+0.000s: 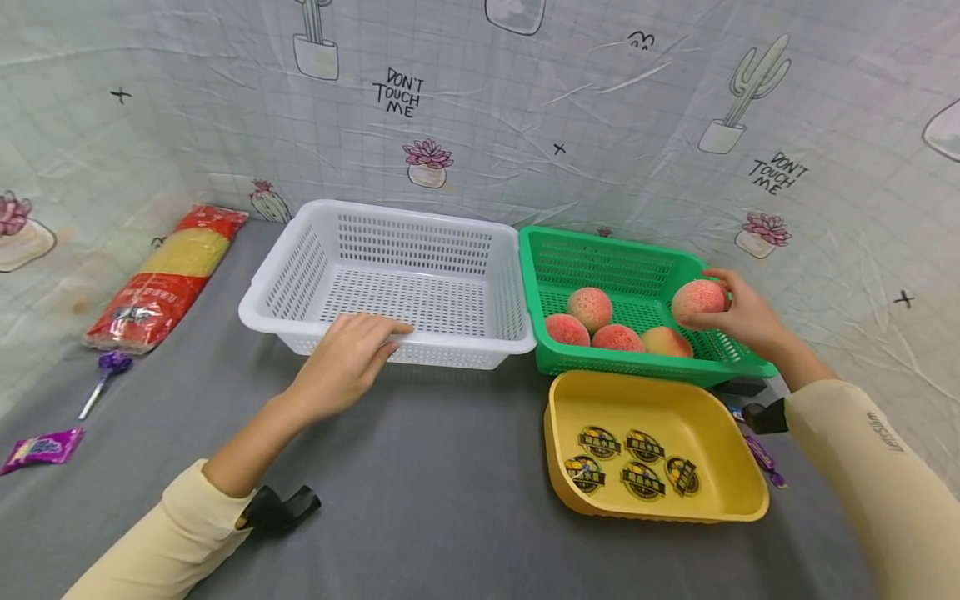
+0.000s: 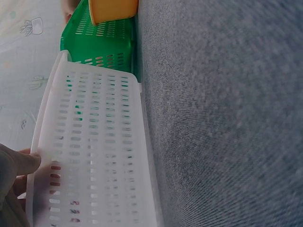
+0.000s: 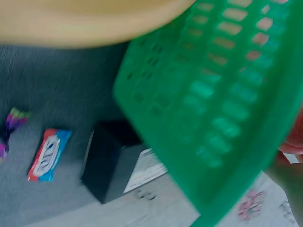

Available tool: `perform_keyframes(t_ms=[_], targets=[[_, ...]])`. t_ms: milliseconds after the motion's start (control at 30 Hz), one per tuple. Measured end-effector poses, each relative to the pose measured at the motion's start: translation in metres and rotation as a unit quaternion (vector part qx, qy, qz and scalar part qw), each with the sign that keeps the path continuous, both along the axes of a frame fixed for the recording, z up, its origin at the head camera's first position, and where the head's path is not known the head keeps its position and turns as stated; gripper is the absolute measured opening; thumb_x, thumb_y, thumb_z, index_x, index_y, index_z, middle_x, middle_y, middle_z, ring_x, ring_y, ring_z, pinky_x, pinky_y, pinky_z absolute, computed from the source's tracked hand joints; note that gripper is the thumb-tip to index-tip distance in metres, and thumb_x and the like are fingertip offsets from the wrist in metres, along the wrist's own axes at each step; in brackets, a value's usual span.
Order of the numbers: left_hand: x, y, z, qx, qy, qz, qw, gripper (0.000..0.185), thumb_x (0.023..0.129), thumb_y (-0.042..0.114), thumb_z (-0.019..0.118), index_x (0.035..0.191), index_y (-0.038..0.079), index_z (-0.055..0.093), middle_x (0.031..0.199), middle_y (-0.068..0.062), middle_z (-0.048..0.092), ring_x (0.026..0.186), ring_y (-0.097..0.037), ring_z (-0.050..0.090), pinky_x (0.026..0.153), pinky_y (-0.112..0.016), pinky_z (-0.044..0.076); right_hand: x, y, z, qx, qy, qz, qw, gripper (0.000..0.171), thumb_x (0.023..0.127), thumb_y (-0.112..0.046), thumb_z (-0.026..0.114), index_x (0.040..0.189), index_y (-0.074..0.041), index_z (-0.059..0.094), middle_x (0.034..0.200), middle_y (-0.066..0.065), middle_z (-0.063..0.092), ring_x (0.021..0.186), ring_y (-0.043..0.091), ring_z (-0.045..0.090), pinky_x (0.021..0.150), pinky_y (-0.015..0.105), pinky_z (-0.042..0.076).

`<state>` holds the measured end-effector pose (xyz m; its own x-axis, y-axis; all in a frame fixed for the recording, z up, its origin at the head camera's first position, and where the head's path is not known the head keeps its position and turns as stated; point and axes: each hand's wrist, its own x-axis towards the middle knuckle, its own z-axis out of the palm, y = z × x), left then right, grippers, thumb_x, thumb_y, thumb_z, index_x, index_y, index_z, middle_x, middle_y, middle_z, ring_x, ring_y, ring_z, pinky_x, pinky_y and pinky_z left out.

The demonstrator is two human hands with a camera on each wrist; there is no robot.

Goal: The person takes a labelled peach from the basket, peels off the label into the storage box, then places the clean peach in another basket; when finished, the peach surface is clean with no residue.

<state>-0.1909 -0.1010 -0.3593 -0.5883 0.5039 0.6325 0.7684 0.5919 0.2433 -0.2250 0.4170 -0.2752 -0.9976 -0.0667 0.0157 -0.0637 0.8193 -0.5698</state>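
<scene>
My left hand grips the front rim of the white plastic basket, with the thumb outside and the fingers over the edge. In the left wrist view, the thumb lies against the perforated wall of that basket. At the right, my right hand holds a pinkish-red peach above the right part of the green basket. Several more peaches lie inside the green basket. Only a sliver of the held peach shows in the right wrist view, past the green rim.
A yellow tray with round stickers stands before the green basket. Near that basket's right end are a black box and wrapped sweets. Farther left lie a red-and-yellow packet, a purple lollipop and a purple sweet.
</scene>
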Motion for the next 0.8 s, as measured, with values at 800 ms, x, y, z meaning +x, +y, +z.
perform_keyframes(t_ms=[800], targets=[[0.001,0.003,0.0,-0.011,0.003,0.007,0.9999,0.019,0.091,0.003,0.06,0.109,0.004,0.061,0.106,-0.009,0.065,0.093,-0.025,0.057,0.08,-0.041,0.038,-0.042,0.02,-0.049,-0.075,-0.104,0.019,0.992,0.075,0.095,-0.026,0.06,0.149,0.0,0.016,0.138,0.033,0.028,0.092,0.018,0.054,0.076,0.032,0.051]])
